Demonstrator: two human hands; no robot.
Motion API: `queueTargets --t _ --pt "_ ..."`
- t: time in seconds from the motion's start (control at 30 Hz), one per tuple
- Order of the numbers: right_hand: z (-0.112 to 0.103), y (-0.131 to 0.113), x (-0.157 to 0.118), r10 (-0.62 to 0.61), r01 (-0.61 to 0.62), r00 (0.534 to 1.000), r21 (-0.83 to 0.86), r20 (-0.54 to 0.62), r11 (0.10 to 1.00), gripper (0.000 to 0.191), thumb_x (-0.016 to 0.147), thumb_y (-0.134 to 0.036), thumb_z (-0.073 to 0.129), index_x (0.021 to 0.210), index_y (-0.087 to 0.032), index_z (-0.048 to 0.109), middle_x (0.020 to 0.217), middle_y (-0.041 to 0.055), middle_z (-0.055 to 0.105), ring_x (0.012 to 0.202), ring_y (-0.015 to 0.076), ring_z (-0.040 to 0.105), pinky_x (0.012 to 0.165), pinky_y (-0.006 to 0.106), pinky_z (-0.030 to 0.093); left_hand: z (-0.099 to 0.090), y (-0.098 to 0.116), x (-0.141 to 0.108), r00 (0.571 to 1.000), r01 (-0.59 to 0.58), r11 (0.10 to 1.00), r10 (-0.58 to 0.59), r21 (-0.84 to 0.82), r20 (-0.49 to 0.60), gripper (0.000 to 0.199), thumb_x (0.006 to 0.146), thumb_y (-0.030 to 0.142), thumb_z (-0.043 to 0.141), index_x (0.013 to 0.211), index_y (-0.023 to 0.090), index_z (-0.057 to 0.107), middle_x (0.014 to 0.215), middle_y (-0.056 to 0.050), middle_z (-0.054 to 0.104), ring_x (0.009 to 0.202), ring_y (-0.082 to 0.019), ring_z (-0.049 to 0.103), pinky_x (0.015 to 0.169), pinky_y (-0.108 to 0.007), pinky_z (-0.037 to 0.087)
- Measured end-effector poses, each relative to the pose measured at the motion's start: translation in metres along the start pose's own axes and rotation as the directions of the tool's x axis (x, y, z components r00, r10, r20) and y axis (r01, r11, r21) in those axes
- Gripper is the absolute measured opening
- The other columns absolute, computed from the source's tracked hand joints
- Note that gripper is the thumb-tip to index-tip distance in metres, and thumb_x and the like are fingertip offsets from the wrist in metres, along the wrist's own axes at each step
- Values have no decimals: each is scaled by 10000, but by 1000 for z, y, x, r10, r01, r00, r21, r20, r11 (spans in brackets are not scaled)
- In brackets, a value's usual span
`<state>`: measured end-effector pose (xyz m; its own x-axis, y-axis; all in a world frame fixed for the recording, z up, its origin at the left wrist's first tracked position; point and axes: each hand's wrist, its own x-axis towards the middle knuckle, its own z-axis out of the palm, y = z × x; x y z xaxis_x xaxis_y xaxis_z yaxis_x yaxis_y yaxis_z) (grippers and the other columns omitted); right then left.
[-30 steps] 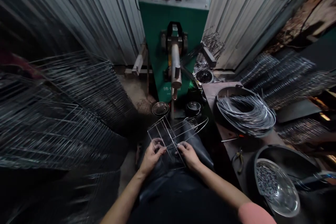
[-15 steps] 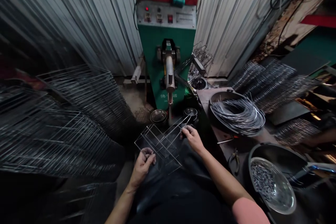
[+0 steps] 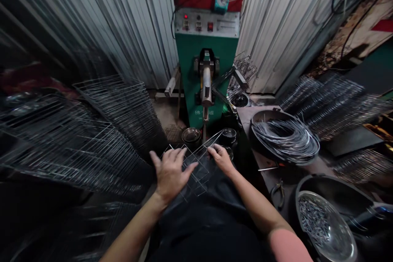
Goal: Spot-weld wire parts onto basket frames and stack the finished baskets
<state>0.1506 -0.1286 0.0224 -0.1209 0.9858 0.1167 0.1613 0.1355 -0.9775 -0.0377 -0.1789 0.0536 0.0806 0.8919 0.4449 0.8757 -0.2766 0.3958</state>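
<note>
A small wire grid frame (image 3: 196, 168) made of thin metal rods is held over my lap, just in front of the welding machine's lower tip. My right hand (image 3: 221, 158) pinches its upper right part, where longer wires slant up to the right. My left hand (image 3: 172, 172) is spread over the left part of the frame, fingers apart, and hides some of the wires. Whether its fingertips touch the frame I cannot tell. The green machine (image 3: 187, 65) stands ahead, its metal electrode arm (image 3: 206, 84) pointing down behind the frame.
Stacks of wire racks (image 3: 113, 159) rise at left. On the right bench sit a coil of wire (image 3: 285, 139) in a round tray, pliers (image 3: 278, 193), and a bowl of small metal pieces (image 3: 340, 229). Small metal bowls (image 3: 191, 134) stand below the machine. Wire bundles (image 3: 333, 94) lie farther right.
My left hand has gone from curled fingers near the frame's lower left to spread out over its left side. My right hand keeps its pinch. The camera view has turned slightly left.
</note>
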Motion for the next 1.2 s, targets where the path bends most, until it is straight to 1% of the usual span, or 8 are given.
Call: queueTargets --t 0.1,0.2,0.27,0.37,0.57,0.77,0.97,1.2 --pt "-2 2 5 0 0 1000 26 23 1000 300 811 -420 477 612 -196 495 537 -26 518 538 127 475 593 257 382 17 18 27 982 -148 986 138 72 125 400 765 440 572 1050 165 624 936 -113 654 938 -301 524 991 -668 -37" --pt "-6 5 10 -1 -1 999 52 48 999 317 810 -443 477 610 -198 496 540 -25 521 543 127 480 602 256 388 34 22 39 971 -176 982 161 69 178 294 790 384 541 947 161 648 829 -101 651 866 -283 529 1004 -654 26" --pt "-8 7 12 1 -4 999 50 48 999 336 812 -464 472 607 -199 496 546 -23 521 549 127 477 601 254 388 40 23 43 969 -174 983 160 64 188 240 790 355 533 882 165 647 811 -102 644 853 -279 525 1010 -632 88" --pt "-9 11 16 8 -10 999 49 40 999 347 819 -483 458 615 -204 494 551 -23 513 560 131 478 600 252 389 41 25 45 966 -173 979 147 109 211 204 789 340 529 837 170 630 797 -103 630 841 -275 519 999 -608 162" --pt "-7 17 23 9 -10 1000 46 11 999 349 837 -477 441 616 -210 489 584 -16 503 595 137 476 625 252 394 42 29 50 954 -189 964 135 185 269 237 783 363 542 894 164 607 819 -109 620 850 -285 517 974 -599 208" --pt "-7 24 39 50 -46 998 154 -24 987 343 805 -498 471 620 -210 478 566 -22 485 556 133 469 595 253 401 52 27 71 958 -163 973 117 162 263 216 779 361 543 846 166 607 830 -112 635 875 -285 525 958 -546 256" --pt "-8 30 58 51 -36 995 171 -90 985 339 797 -482 477 597 -208 463 567 -17 471 561 133 444 601 249 399 62 26 94 957 -151 983 117 109 265 232 769 358 548 813 145 628 819 -153 654 870 -311 544 919 -523 286" --pt "-8 37 67 83 -63 992 197 -100 978 321 786 -471 470 603 -207 455 590 -15 468 597 138 440 624 244 396 65 24 105 954 -166 975 122 145 274 215 767 357 542 790 164 635 802 -134 662 853 -299 554 888 -493 314"
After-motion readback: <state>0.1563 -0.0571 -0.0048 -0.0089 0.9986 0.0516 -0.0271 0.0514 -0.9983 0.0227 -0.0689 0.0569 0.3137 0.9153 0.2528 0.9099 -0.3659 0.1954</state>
